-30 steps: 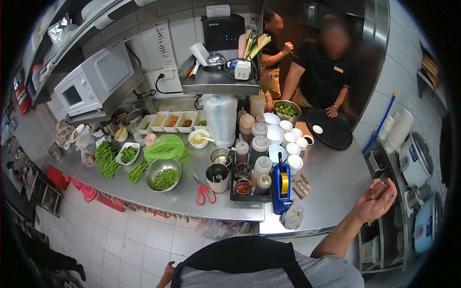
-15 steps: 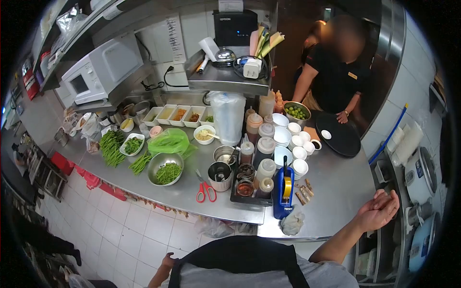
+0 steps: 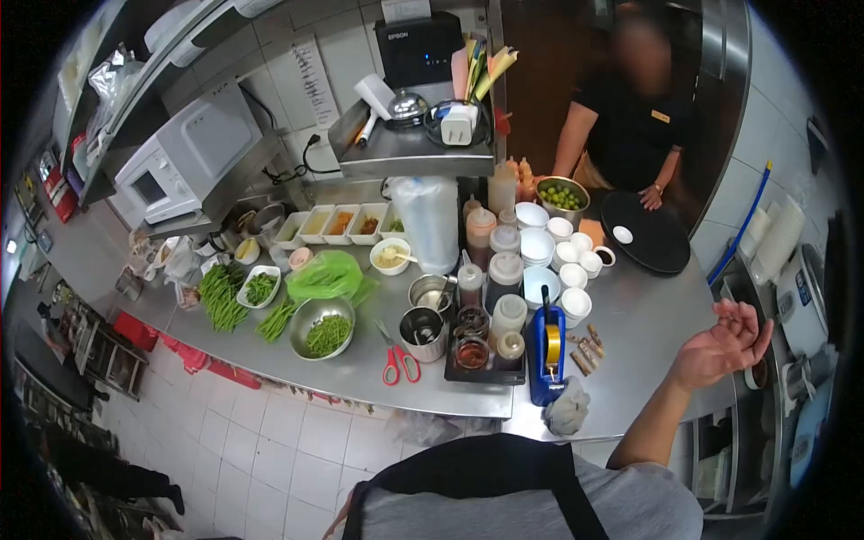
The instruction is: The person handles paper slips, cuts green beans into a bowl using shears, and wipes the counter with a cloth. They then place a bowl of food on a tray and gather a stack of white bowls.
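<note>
Near the shiny steel counter [image 3: 643,346], a half-curled right hand [image 3: 723,347].

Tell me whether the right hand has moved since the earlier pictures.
Yes: judged against the blue tape dispenser, the right hand has shifted upward in the view.
</note>
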`<action>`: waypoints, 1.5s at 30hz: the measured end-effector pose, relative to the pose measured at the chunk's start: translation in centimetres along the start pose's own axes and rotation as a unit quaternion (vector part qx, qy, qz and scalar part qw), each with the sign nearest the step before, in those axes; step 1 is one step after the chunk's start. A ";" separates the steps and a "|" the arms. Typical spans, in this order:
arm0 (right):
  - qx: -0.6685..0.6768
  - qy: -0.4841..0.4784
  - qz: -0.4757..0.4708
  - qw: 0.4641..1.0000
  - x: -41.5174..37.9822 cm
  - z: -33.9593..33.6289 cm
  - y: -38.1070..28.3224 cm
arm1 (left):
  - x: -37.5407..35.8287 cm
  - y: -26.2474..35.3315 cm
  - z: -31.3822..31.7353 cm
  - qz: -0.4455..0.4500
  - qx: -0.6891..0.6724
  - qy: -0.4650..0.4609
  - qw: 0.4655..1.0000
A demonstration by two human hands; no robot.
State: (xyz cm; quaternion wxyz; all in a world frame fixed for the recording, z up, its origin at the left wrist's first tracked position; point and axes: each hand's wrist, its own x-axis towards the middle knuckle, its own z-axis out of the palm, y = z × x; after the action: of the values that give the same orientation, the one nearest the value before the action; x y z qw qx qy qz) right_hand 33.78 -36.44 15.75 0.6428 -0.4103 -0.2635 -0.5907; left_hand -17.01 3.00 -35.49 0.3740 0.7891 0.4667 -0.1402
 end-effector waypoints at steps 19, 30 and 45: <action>0.045 -0.057 0.182 0.981 -1.6 3.0 -0.7 | 4.3 -0.3 -1.5 0.058 0.025 0.021 0.998; 0.068 -0.458 0.205 0.862 -3.4 45.8 0.4 | -0.1 10.5 -12.4 -0.009 -0.550 0.281 0.787; 0.028 -0.192 0.382 0.904 1.9 53.9 12.1 | -16.8 13.6 -16.4 0.033 -0.528 0.425 0.735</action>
State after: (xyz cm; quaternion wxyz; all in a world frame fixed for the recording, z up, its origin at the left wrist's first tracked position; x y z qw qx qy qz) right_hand 53.79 7.32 42.99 0.7674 -0.5668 -0.2213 -0.2023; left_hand -16.55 0.33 -8.48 0.4976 0.4574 0.5499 0.4906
